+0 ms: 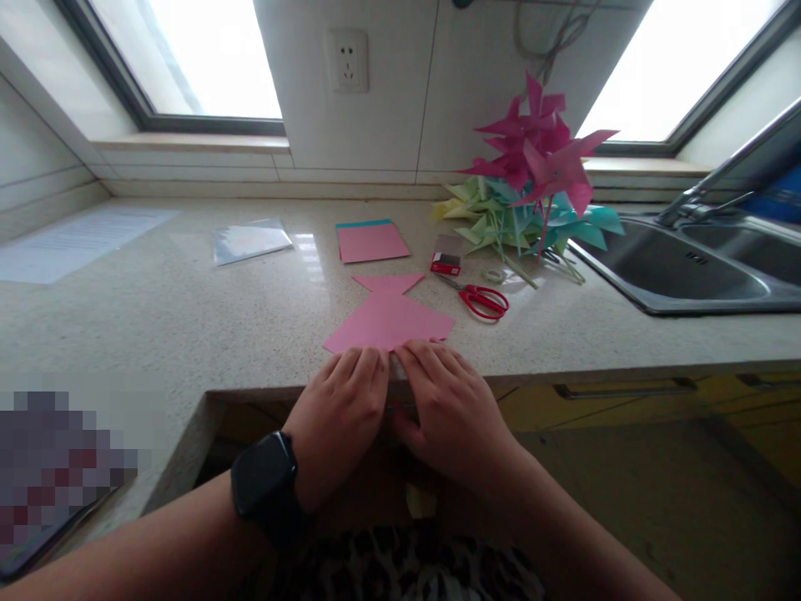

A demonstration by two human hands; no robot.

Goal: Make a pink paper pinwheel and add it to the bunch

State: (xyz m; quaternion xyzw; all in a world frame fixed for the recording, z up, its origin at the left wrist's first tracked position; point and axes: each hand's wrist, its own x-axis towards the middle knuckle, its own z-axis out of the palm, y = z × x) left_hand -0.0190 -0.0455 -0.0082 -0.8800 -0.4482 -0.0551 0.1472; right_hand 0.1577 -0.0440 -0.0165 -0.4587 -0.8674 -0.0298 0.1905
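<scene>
A pink sheet of paper (388,321) lies folded at the front edge of the stone counter (188,309). My left hand (341,413), with a black watch on its wrist, presses its fingertips flat on the paper's near edge. My right hand (447,405) lies beside it, fingers flat on the same edge. Both hands touch each other over the fold. A pink triangular scrap (388,282) sits just behind the sheet.
Red-handled scissors (481,299), a small red box (446,255) and a tape roll (494,275) lie to the right. Behind are a stack of pink paper (371,240), a clear sleeve (249,240), paper pinwheels (531,184) and a steel sink (682,267).
</scene>
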